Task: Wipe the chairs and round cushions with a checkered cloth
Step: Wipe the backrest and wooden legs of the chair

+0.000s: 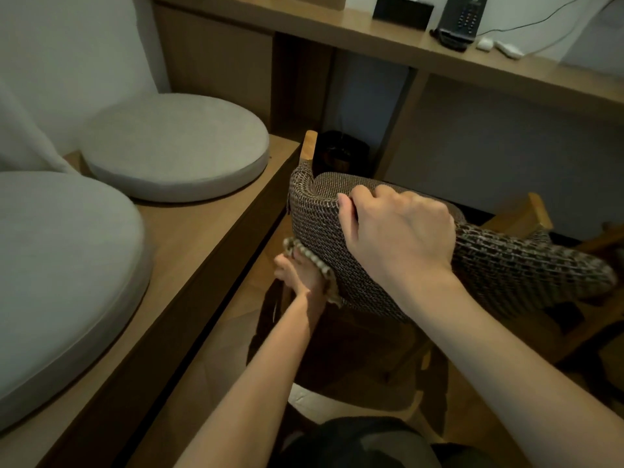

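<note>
Right hand (395,228): fingers curled over the top rim of the woven backrest (320,214), gripping it from above. Left hand (297,275): lower and to the left, well apart from the right, holding the checkered cloth (312,256) bunched against the outer face of the same backrest; its fingertips are hidden by the cloth and the weave. Both forearms reach forward from the bottom of the view.

The chair (506,265) stands between the person and a wooden desk (371,32), with a bare wooden post (310,145) rising above the weave at the backrest's left end.

To the left, a low wooden bench (202,238) carries two grey round cushions lying flat, the near cushion (60,265) and the far cushion (175,143), just beside each other and not touched by either hand.

A dark bin (341,150) sits under the desk behind the chair; its contents cannot be made out. On the desk top stand a black box (403,10), contents likewise not discernible, a dark telephone (464,18) and small white objects (499,47).
</note>
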{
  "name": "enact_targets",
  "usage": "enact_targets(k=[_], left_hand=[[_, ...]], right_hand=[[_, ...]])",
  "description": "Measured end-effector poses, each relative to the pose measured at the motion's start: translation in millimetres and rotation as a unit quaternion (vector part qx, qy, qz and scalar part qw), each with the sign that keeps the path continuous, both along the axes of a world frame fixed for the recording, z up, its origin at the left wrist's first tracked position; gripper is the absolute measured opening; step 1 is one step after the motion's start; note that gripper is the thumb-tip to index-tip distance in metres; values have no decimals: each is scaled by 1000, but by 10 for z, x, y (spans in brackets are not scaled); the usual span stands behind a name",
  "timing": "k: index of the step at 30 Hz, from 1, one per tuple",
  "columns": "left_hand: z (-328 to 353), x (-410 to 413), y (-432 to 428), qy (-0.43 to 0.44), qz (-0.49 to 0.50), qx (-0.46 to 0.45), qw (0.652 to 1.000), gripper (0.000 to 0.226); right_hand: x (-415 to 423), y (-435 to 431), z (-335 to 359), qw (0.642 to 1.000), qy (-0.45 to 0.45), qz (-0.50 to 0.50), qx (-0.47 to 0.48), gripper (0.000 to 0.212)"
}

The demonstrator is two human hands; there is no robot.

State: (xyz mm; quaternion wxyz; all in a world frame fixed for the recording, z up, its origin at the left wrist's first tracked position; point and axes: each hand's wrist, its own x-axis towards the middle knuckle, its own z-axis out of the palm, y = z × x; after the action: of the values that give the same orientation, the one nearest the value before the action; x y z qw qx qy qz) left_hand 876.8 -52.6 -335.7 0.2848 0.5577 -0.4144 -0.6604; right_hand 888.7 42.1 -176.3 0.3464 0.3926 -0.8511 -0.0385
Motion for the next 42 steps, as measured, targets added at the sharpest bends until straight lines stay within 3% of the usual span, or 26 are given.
enact_targets(k=[4, 7, 10, 13, 16, 20, 23, 25, 29, 30, 32, 34, 36, 38, 40, 42], left_hand=[[-23, 118, 364, -7, -42, 73, 996, 41], [-111, 234, 637, 70, -137, 86, 984, 54], [-40, 312, 922, 167, -156, 163, 960, 52], [142, 307, 1264, 237, -170, 209, 933, 44], [351, 246, 1624, 245, -203, 238, 917, 42], [558, 248, 1945, 229, -199, 255, 918, 47], [598, 353, 2080, 213, -237, 227, 920, 52], [654, 474, 2150, 196, -273, 186, 923, 49], [802, 716, 2108, 176, -346, 110, 915, 46], [838, 776, 2078, 153, -365, 48, 917, 47], [911, 902, 1990, 81, -357, -180, 913, 49], [1036, 1002, 1866, 19, -282, -449, 848, 47], [1170, 1018, 1702, -45, -217, -613, 758, 57], [1267, 922, 1514, -122, -230, -672, 693, 75], [1317, 802, 1367, -182, -278, -680, 654, 88], [1311, 699, 1257, -189, -294, -676, 649, 88]], right_hand=[[-4, 158, -58, 991, -20, 126, -34, 32], [5, 483, -259, 970, -13, 241, -39, 32], [-1, 981, -444, 959, -59, 277, -18, 33], [-21, 1540, -543, 959, -144, 238, -45, 36], [-39, 2035, -646, 955, -229, 132, -131, 38], [-42, 2491, -736, 916, -310, 11, -255, 40], [-31, 2619, -770, 882, -402, -10, -248, 51], [4, 2616, -788, 840, -477, -14, -257, 54], [91, 2533, -757, 766, -529, 37, -363, 26], [90, 2531, -738, 754, -532, 45, -382, 21], [85, 2543, -684, 734, -536, 49, -414, 12], [51, 2539, -637, 728, -522, 39, -442, 13], [-29, 2490, -581, 757, -492, 14, -429, 26], [-144, 2364, -535, 758, -516, 4, -399, 44], [-243, 2183, -484, 698, -587, 33, -409, 46], [-303, 2036, -476, 638, -620, 55, -452, 32]])
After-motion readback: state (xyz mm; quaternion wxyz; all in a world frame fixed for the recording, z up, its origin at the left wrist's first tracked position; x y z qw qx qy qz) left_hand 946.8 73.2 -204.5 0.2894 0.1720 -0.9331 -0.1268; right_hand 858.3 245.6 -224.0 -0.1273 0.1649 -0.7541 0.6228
